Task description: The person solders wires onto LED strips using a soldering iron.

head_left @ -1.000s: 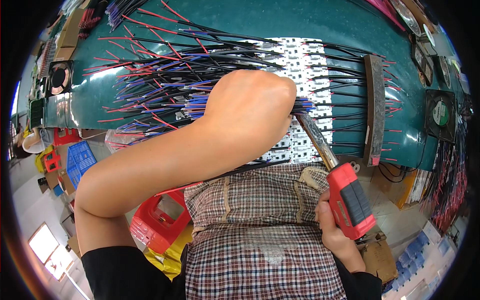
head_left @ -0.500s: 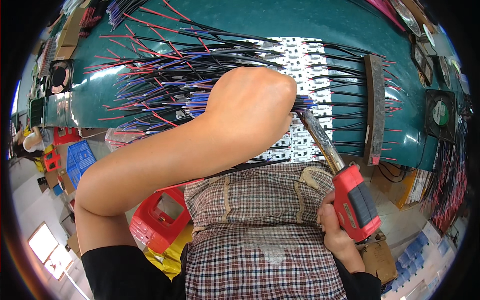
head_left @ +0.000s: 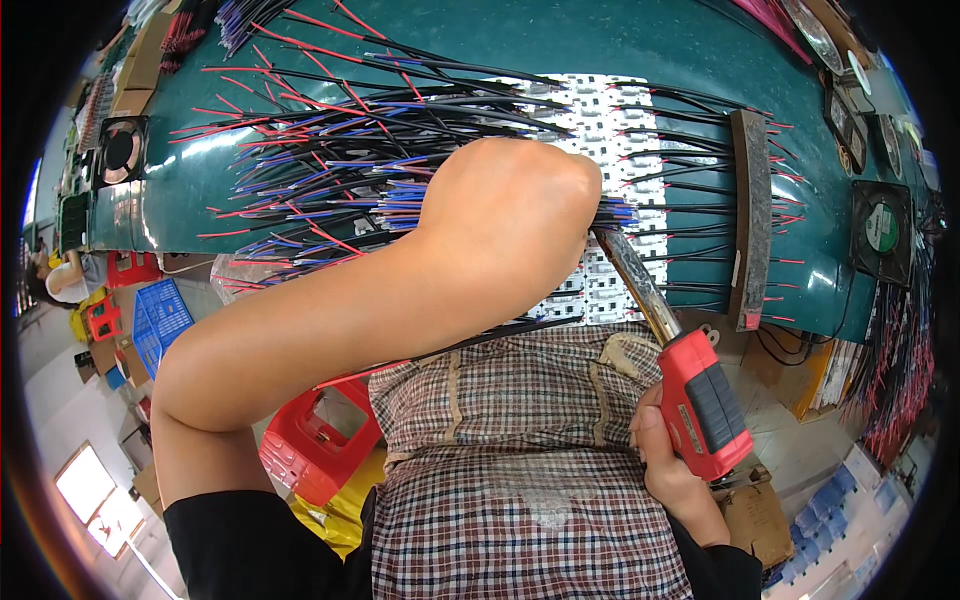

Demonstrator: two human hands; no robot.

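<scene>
My left hand (head_left: 510, 205) reaches across the bench, back of the hand up and fingers curled underneath. It is closed round a bundle of black and blue wires (head_left: 620, 212), whose ends stick out past the fist on the right. White circuit boards (head_left: 610, 110) lie joined in a panel below the hand. My right hand (head_left: 672, 465) grips a red and black soldering gun (head_left: 705, 405), its metal barrel slanting up and left. The barrel's tip is close beside the wire ends, under the edge of my left fist; whether it touches them is hidden.
Loose black, blue and red wires (head_left: 320, 170) spread over the green bench mat (head_left: 560, 35) at left. A dark bar (head_left: 750, 220) lies across wires running right from the boards. Small fans (head_left: 880, 230) stand at both sides. A red stool (head_left: 320, 440) is below the bench.
My left hand has shifted slightly right with the wire bundle. The soldering gun's body has moved a little up and left in my right hand.
</scene>
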